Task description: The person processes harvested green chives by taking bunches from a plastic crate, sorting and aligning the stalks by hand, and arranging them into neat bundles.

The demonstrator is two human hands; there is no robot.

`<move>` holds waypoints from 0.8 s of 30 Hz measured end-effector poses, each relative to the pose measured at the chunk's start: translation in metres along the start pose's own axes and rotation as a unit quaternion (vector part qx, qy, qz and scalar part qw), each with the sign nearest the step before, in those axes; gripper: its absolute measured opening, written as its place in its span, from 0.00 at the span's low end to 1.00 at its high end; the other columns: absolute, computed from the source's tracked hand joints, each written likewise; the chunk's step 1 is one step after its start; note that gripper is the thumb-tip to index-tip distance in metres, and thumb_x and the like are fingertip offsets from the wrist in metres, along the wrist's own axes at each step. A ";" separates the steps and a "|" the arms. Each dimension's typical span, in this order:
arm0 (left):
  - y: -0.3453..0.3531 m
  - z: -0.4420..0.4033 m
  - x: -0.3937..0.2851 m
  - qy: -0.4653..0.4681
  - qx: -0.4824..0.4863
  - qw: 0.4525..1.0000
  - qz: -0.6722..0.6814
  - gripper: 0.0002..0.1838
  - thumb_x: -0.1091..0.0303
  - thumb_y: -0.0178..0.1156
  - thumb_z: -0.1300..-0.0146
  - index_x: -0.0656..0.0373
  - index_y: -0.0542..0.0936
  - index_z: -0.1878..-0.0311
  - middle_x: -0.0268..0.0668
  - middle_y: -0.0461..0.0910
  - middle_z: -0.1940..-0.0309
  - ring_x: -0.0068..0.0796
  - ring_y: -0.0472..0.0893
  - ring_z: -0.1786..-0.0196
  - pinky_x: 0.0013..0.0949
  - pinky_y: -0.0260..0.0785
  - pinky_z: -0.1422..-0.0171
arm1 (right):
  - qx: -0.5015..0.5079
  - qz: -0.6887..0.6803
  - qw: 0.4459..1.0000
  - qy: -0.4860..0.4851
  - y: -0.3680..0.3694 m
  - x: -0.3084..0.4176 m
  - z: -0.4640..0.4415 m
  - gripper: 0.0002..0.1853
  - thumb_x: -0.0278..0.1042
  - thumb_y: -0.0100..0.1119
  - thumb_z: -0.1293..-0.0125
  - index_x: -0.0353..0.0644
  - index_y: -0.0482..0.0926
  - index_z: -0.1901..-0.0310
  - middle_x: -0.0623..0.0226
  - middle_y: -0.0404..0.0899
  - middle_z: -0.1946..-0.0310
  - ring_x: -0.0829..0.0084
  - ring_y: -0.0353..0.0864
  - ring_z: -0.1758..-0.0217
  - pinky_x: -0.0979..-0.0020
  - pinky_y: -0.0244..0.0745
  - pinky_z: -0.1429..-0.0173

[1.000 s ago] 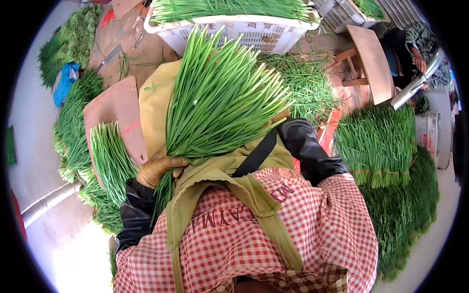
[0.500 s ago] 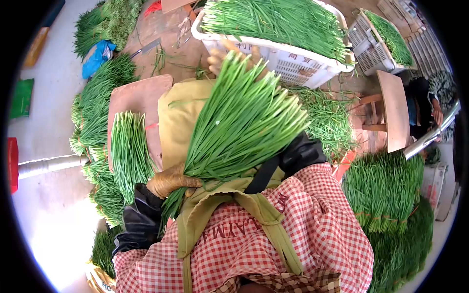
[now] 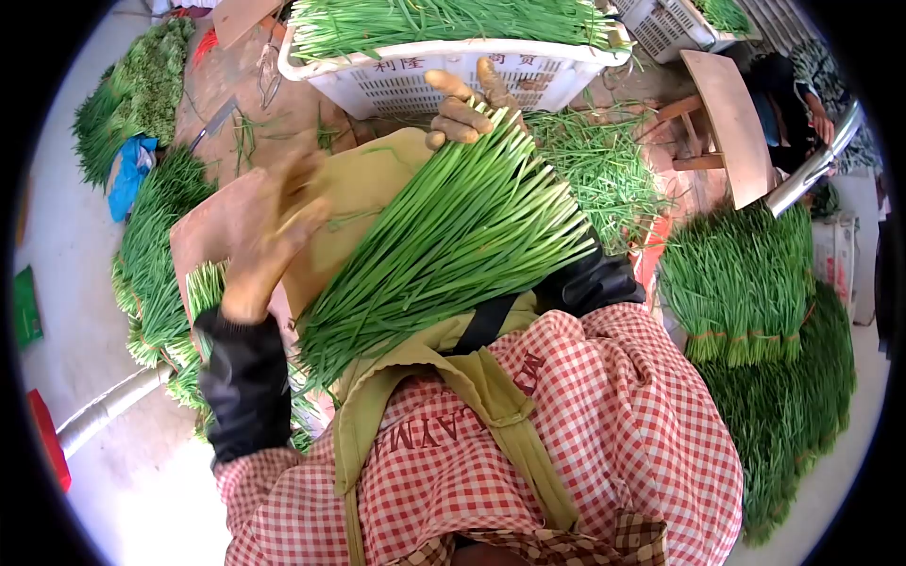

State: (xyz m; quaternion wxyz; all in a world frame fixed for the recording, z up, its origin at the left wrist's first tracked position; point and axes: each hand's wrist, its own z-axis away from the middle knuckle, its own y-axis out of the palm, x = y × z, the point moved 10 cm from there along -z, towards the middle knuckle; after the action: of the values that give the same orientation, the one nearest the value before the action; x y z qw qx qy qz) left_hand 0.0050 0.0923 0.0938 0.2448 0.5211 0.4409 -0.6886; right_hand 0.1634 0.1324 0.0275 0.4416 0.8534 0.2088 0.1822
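Observation:
A large loose bunch of garlic chives [image 3: 444,236] lies slantwise across my lap, pale cut ends fanned toward the upper right. My right hand [image 3: 472,104] is at the top of the bunch, its fingers curled around the pale ends from behind; the right forearm passes under the stems. My left hand [image 3: 278,231] is lifted off to the left, smeared by motion, with fingers apart and nothing in them. Below it, a smaller bundle of chives [image 3: 206,288] rests on a wooden board [image 3: 203,222], partly hidden by the left hand and sleeve.
A white plastic crate [image 3: 462,80] full of chives stands ahead. Loose trimmings [image 3: 604,170] litter the floor beside a wooden stool [image 3: 731,123]. Tied chive bundles [image 3: 736,292] stand at right, more [image 3: 156,255] at left. A knife [image 3: 215,123] lies ahead left. Another person's hand [image 3: 821,123] shows far right.
My left hand has let go of the leafy end of the chives and moved up and left, opening. The right hand stays at the pale ends. The whole view has shifted.

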 end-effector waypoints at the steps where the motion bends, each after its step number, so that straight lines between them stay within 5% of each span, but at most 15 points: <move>1: 0.035 -0.017 -0.006 0.000 0.107 0.986 0.130 0.36 0.54 0.60 0.37 0.65 0.64 0.32 0.43 0.75 0.45 0.34 0.72 0.39 0.34 0.59 0.32 | 0.006 -0.006 1.000 0.022 0.009 -0.007 -0.006 0.36 0.60 0.27 0.25 0.33 0.65 0.35 0.72 0.74 0.79 0.72 0.78 0.62 0.64 0.69 0.38; 4: 0.073 -0.028 0.022 -0.073 0.122 0.940 0.309 0.33 0.56 0.61 0.37 0.64 0.66 0.33 0.41 0.77 0.47 0.32 0.74 0.42 0.34 0.64 0.37 | -0.020 0.036 0.999 0.026 0.015 -0.005 -0.006 0.31 0.49 0.23 0.22 0.31 0.61 0.33 0.71 0.66 0.79 0.69 0.70 0.66 0.63 0.70 0.42; 9: 0.142 -0.019 0.086 -0.229 0.152 0.810 0.517 0.29 0.58 0.67 0.39 0.63 0.72 0.39 0.38 0.78 0.48 0.27 0.78 0.49 0.30 0.73 0.45 | -0.271 0.276 0.913 0.132 -0.016 0.012 0.019 0.39 0.65 0.36 0.29 0.32 0.68 0.38 0.62 0.83 0.64 0.65 0.80 0.51 0.61 0.69 0.36; 10: 0.152 -0.009 0.089 -0.261 0.168 0.771 0.557 0.29 0.57 0.66 0.39 0.63 0.73 0.40 0.39 0.79 0.48 0.29 0.79 0.49 0.33 0.73 0.42 | -0.267 0.334 0.895 0.129 -0.017 0.031 0.025 0.43 0.71 0.43 0.34 0.32 0.71 0.40 0.51 0.79 0.48 0.60 0.75 0.40 0.60 0.67 0.34; 11: 0.150 -0.008 0.095 -0.253 0.167 0.771 0.560 0.29 0.57 0.66 0.39 0.63 0.73 0.40 0.39 0.79 0.48 0.29 0.79 0.49 0.33 0.73 0.42 | -0.274 0.414 0.863 0.091 -0.002 0.051 0.023 0.47 0.76 0.39 0.37 0.32 0.70 0.39 0.49 0.76 0.45 0.61 0.73 0.39 0.61 0.66 0.34; 14: 0.148 0.000 0.082 -0.180 0.244 0.737 0.605 0.27 0.60 0.65 0.39 0.64 0.72 0.40 0.40 0.79 0.49 0.31 0.80 0.49 0.34 0.74 0.42 | -0.164 0.512 0.822 0.190 0.032 0.045 0.034 0.46 0.77 0.34 0.36 0.39 0.70 0.37 0.56 0.73 0.39 0.64 0.73 0.39 0.58 0.61 0.31; 17: 0.141 0.008 0.083 -0.198 0.217 0.756 0.585 0.26 0.63 0.64 0.40 0.64 0.73 0.41 0.40 0.80 0.50 0.31 0.81 0.51 0.34 0.74 0.43 | -0.244 0.537 0.769 0.245 0.020 0.047 0.065 0.48 0.79 0.35 0.38 0.43 0.63 0.32 0.55 0.70 0.37 0.63 0.74 0.41 0.56 0.64 0.36; 19: 0.139 0.014 0.092 -0.210 0.217 0.749 0.589 0.25 0.64 0.64 0.40 0.64 0.73 0.41 0.40 0.80 0.51 0.31 0.81 0.52 0.33 0.74 0.44 | -0.392 0.516 0.734 0.205 0.002 0.071 0.097 0.46 0.79 0.35 0.39 0.47 0.66 0.32 0.61 0.74 0.44 0.72 0.75 0.50 0.69 0.71 0.48; 21: 0.139 0.017 0.098 -0.222 0.217 0.743 0.593 0.24 0.65 0.64 0.40 0.64 0.74 0.42 0.40 0.81 0.52 0.31 0.82 0.53 0.33 0.75 0.45 | -0.337 0.514 0.742 0.268 0.026 0.043 0.091 0.36 0.67 0.48 0.34 0.45 0.70 0.37 0.69 0.79 0.52 0.80 0.76 0.57 0.79 0.71 0.56; 23: 0.134 0.012 0.103 -0.215 0.176 0.764 0.583 0.23 0.65 0.63 0.40 0.65 0.74 0.43 0.41 0.82 0.54 0.30 0.82 0.55 0.33 0.76 0.47 | -0.243 0.663 0.670 0.229 0.012 0.040 0.079 0.27 0.58 0.50 0.31 0.41 0.77 0.46 0.72 0.80 0.60 0.82 0.76 0.59 0.80 0.71 0.58; 24: 0.132 0.012 0.101 -0.220 0.136 0.770 0.584 0.23 0.65 0.63 0.40 0.65 0.74 0.43 0.42 0.82 0.54 0.31 0.83 0.56 0.34 0.77 0.48 | -0.269 0.635 0.695 0.201 0.010 0.043 0.080 0.21 0.51 0.48 0.28 0.38 0.80 0.54 0.74 0.79 0.66 0.85 0.72 0.67 0.81 0.69 0.62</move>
State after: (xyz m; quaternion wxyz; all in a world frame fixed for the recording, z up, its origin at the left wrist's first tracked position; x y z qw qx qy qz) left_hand 0.0697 0.0293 -0.0460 0.6166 0.5404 -0.1124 -0.5613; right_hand 0.2411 0.0953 -0.0020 0.3794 0.5704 -0.3569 0.6351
